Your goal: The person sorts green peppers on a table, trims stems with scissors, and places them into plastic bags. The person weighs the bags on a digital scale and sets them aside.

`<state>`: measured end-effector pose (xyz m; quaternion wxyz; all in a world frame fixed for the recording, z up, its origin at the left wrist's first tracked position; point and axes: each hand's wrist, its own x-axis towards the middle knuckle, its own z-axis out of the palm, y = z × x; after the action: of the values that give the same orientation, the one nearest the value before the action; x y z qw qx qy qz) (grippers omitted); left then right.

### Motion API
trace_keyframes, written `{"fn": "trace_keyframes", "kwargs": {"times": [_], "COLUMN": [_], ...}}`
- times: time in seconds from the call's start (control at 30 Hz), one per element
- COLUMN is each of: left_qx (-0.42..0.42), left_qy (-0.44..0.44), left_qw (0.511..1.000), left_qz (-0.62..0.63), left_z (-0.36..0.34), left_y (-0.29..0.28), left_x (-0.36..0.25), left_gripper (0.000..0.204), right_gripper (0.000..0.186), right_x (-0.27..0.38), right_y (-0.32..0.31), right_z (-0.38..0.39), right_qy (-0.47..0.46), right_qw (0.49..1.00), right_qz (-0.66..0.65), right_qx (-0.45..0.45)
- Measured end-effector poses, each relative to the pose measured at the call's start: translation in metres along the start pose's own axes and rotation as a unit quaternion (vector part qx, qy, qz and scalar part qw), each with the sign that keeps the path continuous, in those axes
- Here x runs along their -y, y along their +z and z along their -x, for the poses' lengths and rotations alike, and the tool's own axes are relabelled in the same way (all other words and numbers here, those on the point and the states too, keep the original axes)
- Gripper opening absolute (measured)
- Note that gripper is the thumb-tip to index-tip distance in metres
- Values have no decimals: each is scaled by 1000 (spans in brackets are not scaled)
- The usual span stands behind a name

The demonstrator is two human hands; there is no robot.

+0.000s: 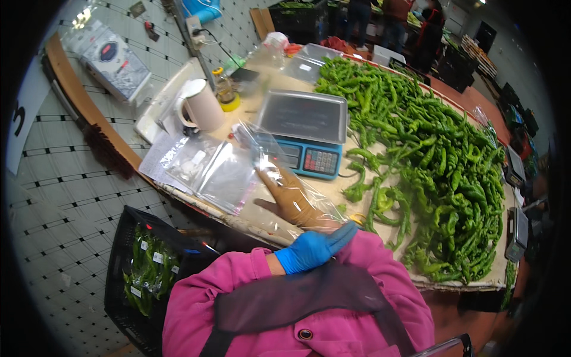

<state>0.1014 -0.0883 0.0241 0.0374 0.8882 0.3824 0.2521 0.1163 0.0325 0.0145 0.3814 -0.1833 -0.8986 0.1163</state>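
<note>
My right hand [292, 199], in a tan glove, reaches up and left inside a clear plastic bag [321, 206]. Its thumb is spread away from its fingers, and it appears to grip nothing. The bag stretches past the fingertips toward the blue digital scale [322, 159], whose grey pan [303, 116] has nothing on it. Across my body lies my left hand [306, 251] in a blue glove. Its fingers are stretched out against my right cuff, near the bag's lower end; its thumb is hidden. Flat clear bags [223, 178] lie left of my right hand.
Green peppers [443, 160] are heaped over the table's right side. A pale mug [202, 106] and a yellow-lidded jar [225, 89] stand at the back left. On the floor, a black crate [122, 271] holds bagged peppers [151, 262]. Other people stand far off.
</note>
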Motion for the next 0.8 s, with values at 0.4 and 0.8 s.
{"fn": "trace_keyframes", "kwargs": {"times": [0.4, 0.8], "left_qx": [64, 51], "left_qy": [-215, -178], "left_qw": [966, 977], "left_qz": [-129, -108], "left_z": [48, 1], "left_y": [48, 33], "left_x": [79, 59], "left_gripper": [88, 57], "right_gripper": [38, 49], "right_x": [-5, -63], "right_y": [-46, -166], "right_z": [213, 325], "right_qy": [280, 718], "right_qw": [958, 657], "right_qz": [13, 228], "right_qx": [-51, -43]}}
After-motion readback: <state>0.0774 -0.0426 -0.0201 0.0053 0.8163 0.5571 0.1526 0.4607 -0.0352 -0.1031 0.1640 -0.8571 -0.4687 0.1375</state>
